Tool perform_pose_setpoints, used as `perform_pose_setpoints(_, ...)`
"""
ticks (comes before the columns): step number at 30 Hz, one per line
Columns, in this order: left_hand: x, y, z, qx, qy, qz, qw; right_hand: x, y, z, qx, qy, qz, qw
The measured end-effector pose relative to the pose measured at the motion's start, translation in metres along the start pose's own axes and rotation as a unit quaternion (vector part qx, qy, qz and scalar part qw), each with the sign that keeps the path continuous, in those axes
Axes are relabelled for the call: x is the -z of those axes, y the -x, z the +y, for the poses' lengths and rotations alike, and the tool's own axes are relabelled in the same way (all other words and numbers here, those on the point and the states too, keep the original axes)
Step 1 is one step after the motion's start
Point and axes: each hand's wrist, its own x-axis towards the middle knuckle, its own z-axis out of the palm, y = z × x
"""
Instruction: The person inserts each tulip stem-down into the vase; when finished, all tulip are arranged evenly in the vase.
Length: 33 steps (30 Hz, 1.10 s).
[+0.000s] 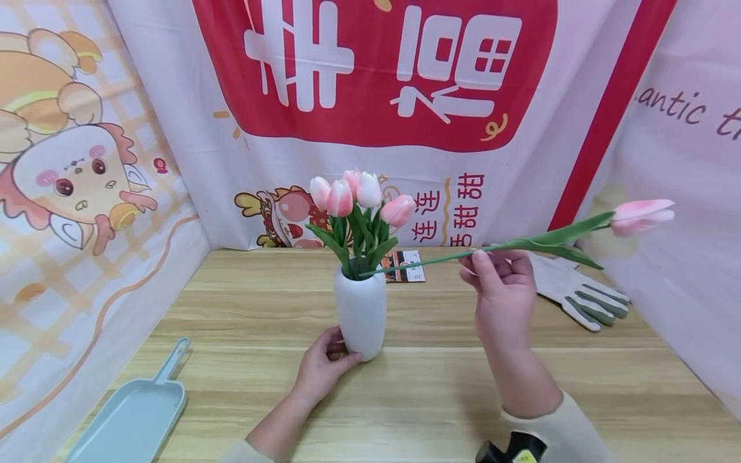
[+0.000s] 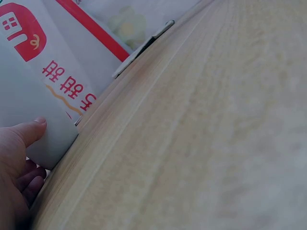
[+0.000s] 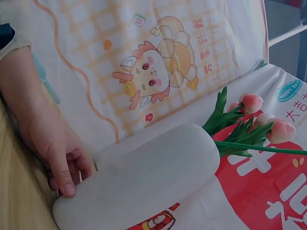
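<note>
A white vase (image 1: 361, 315) stands upright on the wooden table, holding several pink-and-white tulips (image 1: 340, 198) with green leaves. My left hand (image 1: 323, 365) grips the vase low down, thumb at the front; the left wrist view shows this thumb (image 2: 34, 132) against the white wall. Out to the right, my right hand (image 1: 505, 292) pinches the stem of a single tulip (image 1: 641, 217) between thumb and fingers. That tulip lies nearly level, bloom pointing right, and its stem end meets the vase's rim. In the right wrist view its green stem (image 3: 261, 148) crosses beside the vase mouth.
A light blue dustpan (image 1: 130, 415) lies at the table's front left. White-and-green gloves (image 1: 579, 292) rest at the back right. Behind the vase is a small printed card (image 1: 408, 267). Printed cloth (image 1: 376, 71) hangs around the table's back and sides.
</note>
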Motion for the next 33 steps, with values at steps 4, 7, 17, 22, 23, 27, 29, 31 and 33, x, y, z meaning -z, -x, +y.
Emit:
perform_pose_setpoints(4, 0.0, -0.001, -0.001, 0.0, -0.002, 0.002, 1.0, -0.005, 0.005, 0.004, 0.047, 0.057, -0.035, 0.9967)
perform_pose_setpoints(7, 0.0, -0.002, -0.002, -0.002, -0.005, 0.003, 1.0, -0.01, 0.009, 0.005, 0.077, 0.086, -0.071, 0.9908)
perform_pose_setpoints(17, 0.001, -0.003, -0.003, -0.001, -0.013, -0.001, 0.9999, -0.029, 0.01, 0.016, 0.155, 0.116, -0.196, 0.9614)
perform_pose_setpoints(22, 0.001, -0.003, -0.004, -0.005, -0.004, -0.002, 1.0, -0.038, 0.009, 0.03, 0.187, 0.17, -0.223, 0.9413)
perform_pose_setpoints(23, 0.001, -0.003, -0.004, -0.006, 0.0, -0.002, 1.0, -0.039, 0.009, 0.033, 0.192, 0.181, -0.227, 0.9376)
perform_pose_setpoints(27, 0.001, -0.002, -0.004, -0.005, 0.005, -0.006, 1.0, -0.044, 0.012, 0.043, 0.208, 0.22, -0.233, 0.9244)
perform_pose_setpoints(29, 0.001, -0.001, -0.003, -0.005, 0.003, -0.006, 1.0, -0.046, 0.014, 0.047, 0.206, 0.236, -0.234, 0.9204)
perform_pose_setpoints(31, 0.001, -0.001, -0.003, -0.005, 0.0, -0.006, 1.0, -0.048, 0.015, 0.05, 0.194, 0.251, -0.234, 0.9193)
perform_pose_setpoints(33, 0.001, -0.002, -0.003, -0.006, -0.002, -0.005, 1.0, -0.051, 0.017, 0.052, 0.173, 0.265, -0.233, 0.9195)
